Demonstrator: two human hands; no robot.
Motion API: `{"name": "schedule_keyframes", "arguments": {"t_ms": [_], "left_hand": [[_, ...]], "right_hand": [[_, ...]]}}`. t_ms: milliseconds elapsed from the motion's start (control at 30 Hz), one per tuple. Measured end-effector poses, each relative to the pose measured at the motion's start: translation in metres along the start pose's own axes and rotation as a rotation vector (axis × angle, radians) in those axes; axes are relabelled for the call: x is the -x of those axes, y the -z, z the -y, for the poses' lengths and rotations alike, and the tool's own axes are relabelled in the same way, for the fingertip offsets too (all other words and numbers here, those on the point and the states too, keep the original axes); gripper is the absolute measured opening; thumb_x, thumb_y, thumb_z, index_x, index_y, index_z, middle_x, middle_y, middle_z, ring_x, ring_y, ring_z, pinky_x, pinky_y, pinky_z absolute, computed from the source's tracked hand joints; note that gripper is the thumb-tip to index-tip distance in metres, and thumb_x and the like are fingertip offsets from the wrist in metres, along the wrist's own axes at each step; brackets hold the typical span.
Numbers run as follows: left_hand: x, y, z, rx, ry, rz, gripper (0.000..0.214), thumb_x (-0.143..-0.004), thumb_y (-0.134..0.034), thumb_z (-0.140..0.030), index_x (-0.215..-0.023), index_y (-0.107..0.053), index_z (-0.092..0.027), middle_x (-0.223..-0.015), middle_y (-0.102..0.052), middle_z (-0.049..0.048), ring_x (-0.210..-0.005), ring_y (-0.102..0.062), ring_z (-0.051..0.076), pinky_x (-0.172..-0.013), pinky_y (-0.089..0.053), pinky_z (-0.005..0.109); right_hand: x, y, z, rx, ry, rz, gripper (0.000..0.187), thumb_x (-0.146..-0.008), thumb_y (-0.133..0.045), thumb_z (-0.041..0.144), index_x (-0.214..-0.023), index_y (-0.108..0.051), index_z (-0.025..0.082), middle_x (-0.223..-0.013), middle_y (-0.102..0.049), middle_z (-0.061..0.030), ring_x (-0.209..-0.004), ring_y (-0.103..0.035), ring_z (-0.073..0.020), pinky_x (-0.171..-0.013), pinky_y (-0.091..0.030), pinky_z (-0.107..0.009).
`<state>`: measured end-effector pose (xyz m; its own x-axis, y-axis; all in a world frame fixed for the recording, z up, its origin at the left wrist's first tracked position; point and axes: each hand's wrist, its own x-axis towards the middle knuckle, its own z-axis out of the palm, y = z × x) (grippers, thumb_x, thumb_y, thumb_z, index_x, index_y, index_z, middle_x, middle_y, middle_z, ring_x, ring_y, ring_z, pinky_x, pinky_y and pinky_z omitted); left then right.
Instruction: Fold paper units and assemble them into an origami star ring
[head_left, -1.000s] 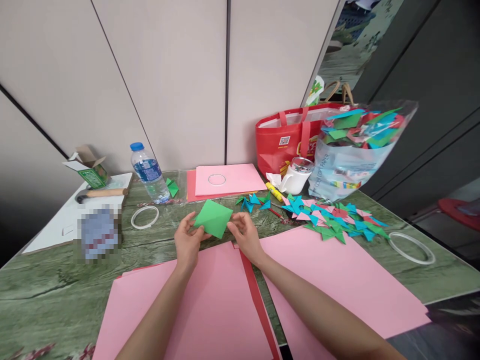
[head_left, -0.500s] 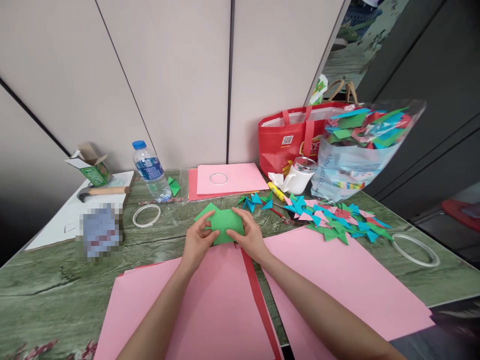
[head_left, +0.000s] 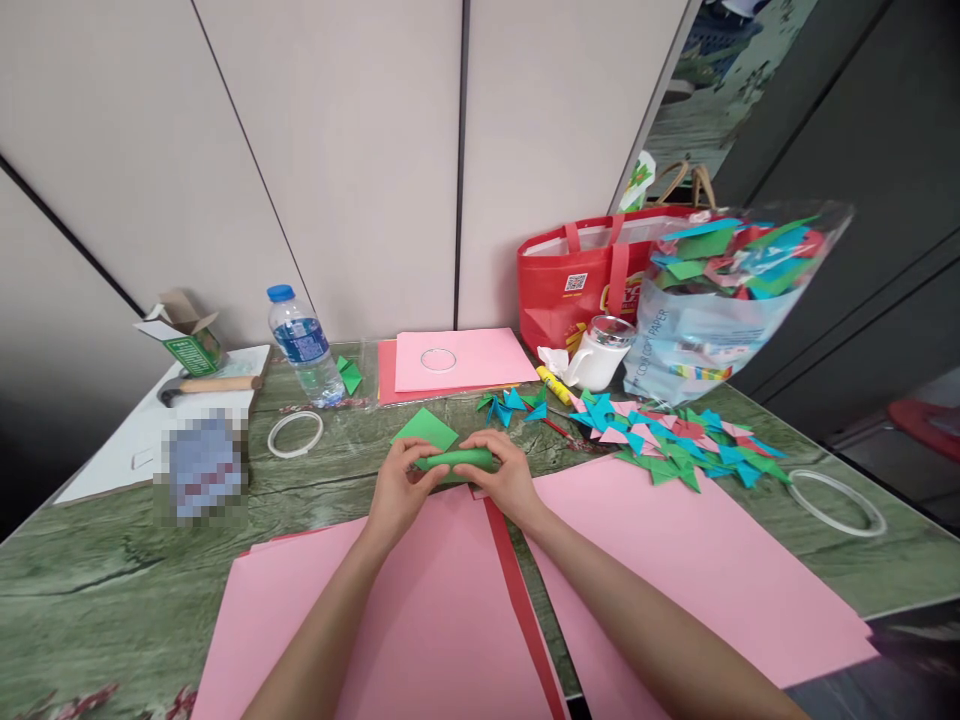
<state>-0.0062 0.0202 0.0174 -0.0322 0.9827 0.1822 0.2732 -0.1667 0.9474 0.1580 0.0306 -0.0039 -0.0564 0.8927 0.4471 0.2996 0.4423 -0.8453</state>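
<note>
A sheet of green paper [head_left: 459, 459] is bent over on itself between my two hands, its near edge curling up toward the far side. My left hand [head_left: 405, 482] grips its left end, thumb in front and fingers behind. On the right end, my right hand [head_left: 504, 474] pinches it the same way, and the thumbs nearly meet in the middle. Just beyond lies another green paper square [head_left: 426, 429], flat on the table. Below my forearms are a stack of pink sheets [head_left: 420, 610] with red edges showing and a second pink stack [head_left: 697, 570].
Folded paper pieces [head_left: 675, 435] in several colours lie at right, near a white mug [head_left: 600, 353], a glue stick [head_left: 553, 385], a red bag [head_left: 562, 290] and a filled plastic bag [head_left: 690, 340]. Leftward are a water bottle [head_left: 304, 345], a hammer [head_left: 214, 385] and a tape ring [head_left: 295, 434].
The green sheet stood spread out between my hands before; now it is bent over into a narrow roll-like fold. My thumbs have moved closer together, and the square behind shows more fully.
</note>
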Motion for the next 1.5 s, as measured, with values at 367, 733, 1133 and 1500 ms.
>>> {"name": "schedule_keyframes", "arguments": {"t_ms": [367,733,1133,1500], "left_hand": [[0.001,0.001,-0.012,0.312,0.306,0.071,0.038,-0.059,-0.071,-0.038,-0.088,-0.065,-0.013,-0.048,-0.053,-0.0047,-0.044,-0.051,0.011,-0.042,-0.043,0.023],[0.001,0.004,-0.01,0.428,0.434,0.088,0.04,-0.061,-0.065,-0.051,-0.062,-0.06,-0.011,-0.04,-0.049,-0.0032,-0.035,-0.048,0.009,-0.033,-0.035,0.018],[0.004,-0.001,-0.013,0.498,0.243,0.121,0.054,-0.057,-0.075,-0.026,-0.108,-0.061,-0.012,-0.1,-0.068,0.0099,-0.093,-0.062,0.025,-0.082,-0.049,0.037],[0.005,-0.004,-0.001,0.574,0.275,0.084,0.032,-0.059,-0.075,-0.025,-0.088,-0.068,-0.013,-0.085,-0.072,0.0074,-0.073,-0.066,0.019,-0.075,-0.052,0.034]], "right_hand": [[0.0,-0.001,0.004,-0.129,0.019,0.122,0.014,-0.079,-0.057,0.032,-0.086,-0.062,0.022,-0.096,-0.06,-0.0058,-0.093,-0.056,-0.0192,-0.079,-0.045,-0.032],[0.004,-0.003,0.004,-0.062,0.048,0.139,0.013,-0.074,-0.063,0.031,-0.082,-0.06,0.021,-0.078,-0.062,-0.0026,-0.071,-0.06,-0.017,-0.065,-0.048,-0.03],[0.001,-0.004,0.009,-0.398,-0.42,0.169,0.029,-0.068,-0.063,0.042,-0.084,-0.055,0.019,-0.054,-0.059,0.0037,-0.044,-0.056,-0.0127,-0.035,-0.044,-0.021],[0.002,-0.006,0.006,-0.387,-0.402,0.153,0.025,-0.07,-0.062,0.041,-0.077,-0.055,0.019,-0.049,-0.059,0.0038,-0.039,-0.053,-0.0117,-0.034,-0.04,-0.02]]}}
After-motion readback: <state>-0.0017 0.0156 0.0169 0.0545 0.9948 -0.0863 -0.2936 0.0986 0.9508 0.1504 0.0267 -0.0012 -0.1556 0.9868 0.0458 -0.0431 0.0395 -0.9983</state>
